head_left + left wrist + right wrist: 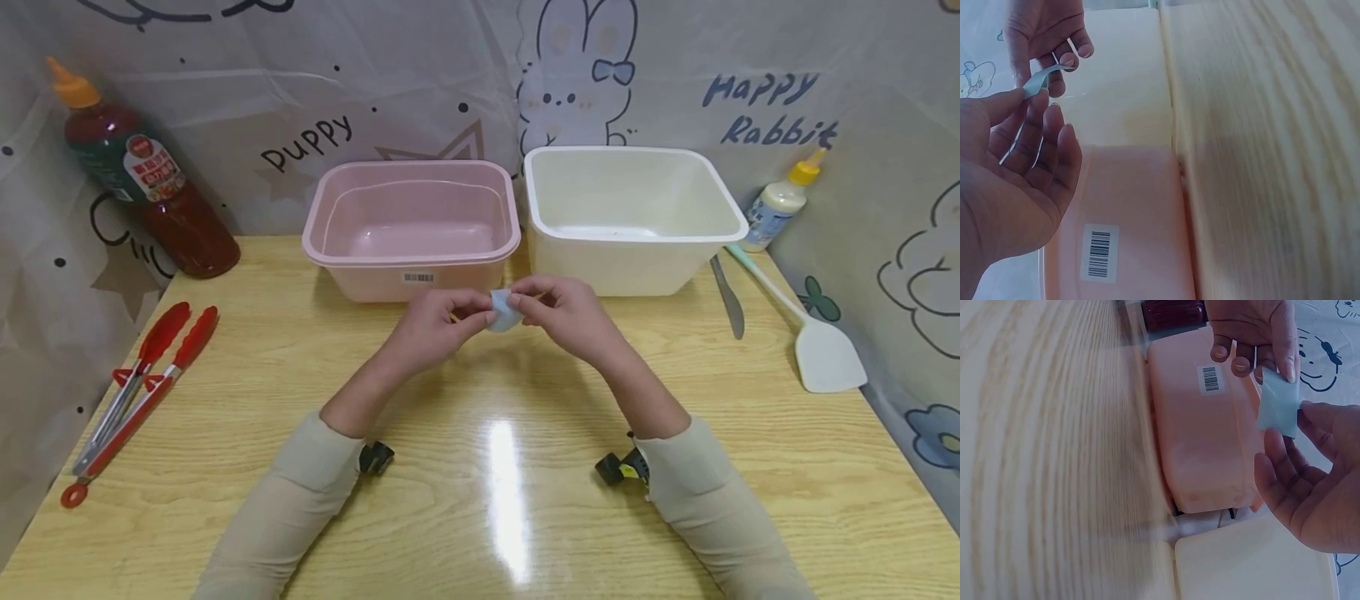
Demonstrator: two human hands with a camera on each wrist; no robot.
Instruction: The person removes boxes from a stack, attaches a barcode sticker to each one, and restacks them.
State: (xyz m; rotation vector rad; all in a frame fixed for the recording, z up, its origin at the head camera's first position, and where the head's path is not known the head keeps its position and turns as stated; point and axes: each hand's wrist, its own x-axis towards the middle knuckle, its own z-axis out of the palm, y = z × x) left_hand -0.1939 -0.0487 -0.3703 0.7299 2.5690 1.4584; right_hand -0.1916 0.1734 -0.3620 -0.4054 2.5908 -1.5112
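A small, thin, pale blue sheet [504, 311], slightly curved, is held between both hands above the table in front of the two bins. My left hand [435, 329] pinches its left edge between thumb and index finger. On the opposite edge, my right hand [564, 317] pinches it the same way. The right wrist view shows the sheet [1279, 406] nearly face on, roughly rectangular. From the left wrist side the sheet [1038, 82] looks narrow and bent. What it is made of cannot be told.
Behind the hands stand a pink bin [420, 279] with a barcode label and a cream bin [615, 271]. Red-handled tongs [135, 400] and a red sauce bottle [161, 192] are at left. At right are a knife [727, 300], a white spatula [825, 354] and a small squeeze bottle [780, 208].
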